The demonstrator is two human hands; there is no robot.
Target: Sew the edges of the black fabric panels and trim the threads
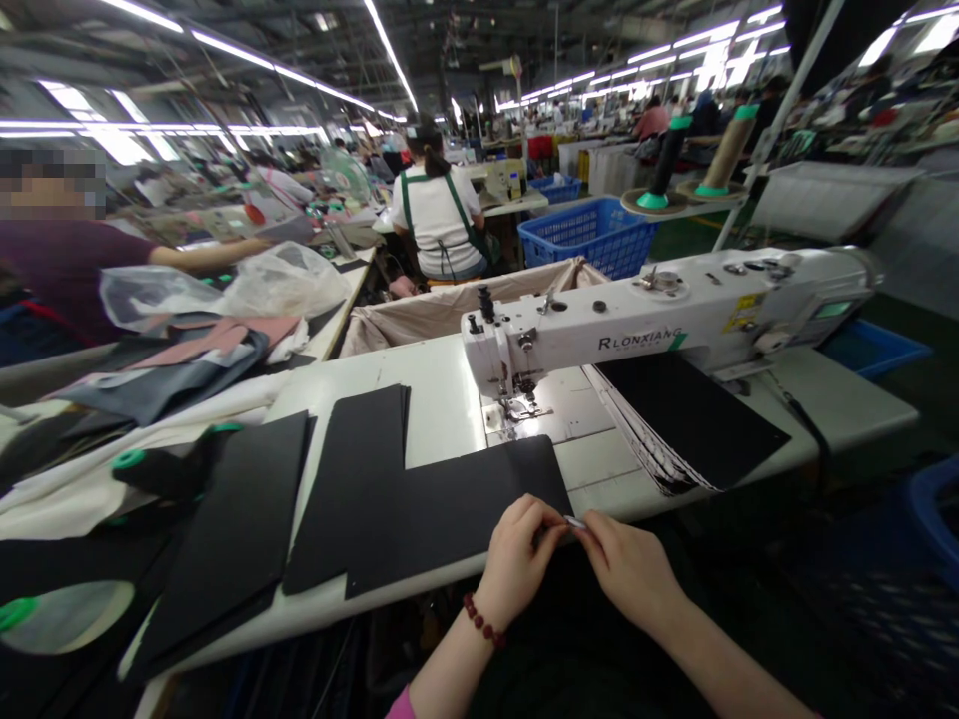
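Near the front edge of the table, my left hand (524,544) and my right hand (629,564) meet, both with fingers pinched together. Between their fingertips shows a small whitish, shiny piece (575,522), too small to name; the right fingers grip it, and what the left pinch holds is hidden. Just left of the fingertips lies a flat black fabric panel (465,499), partly over another black panel (352,469). Beyond it stands a white sewing machine (599,320), its needle area (516,404) lit. A stack of black pieces with pale edges (681,419) lies under the machine's arm.
More black panels (232,529) and thread cones (161,464) lie to the left. Two cones (666,165) stand on a holder behind the machine. A blue basket (591,235) and a cloth-lined bin (405,320) are behind the table. Co-workers (439,215) sit nearby.
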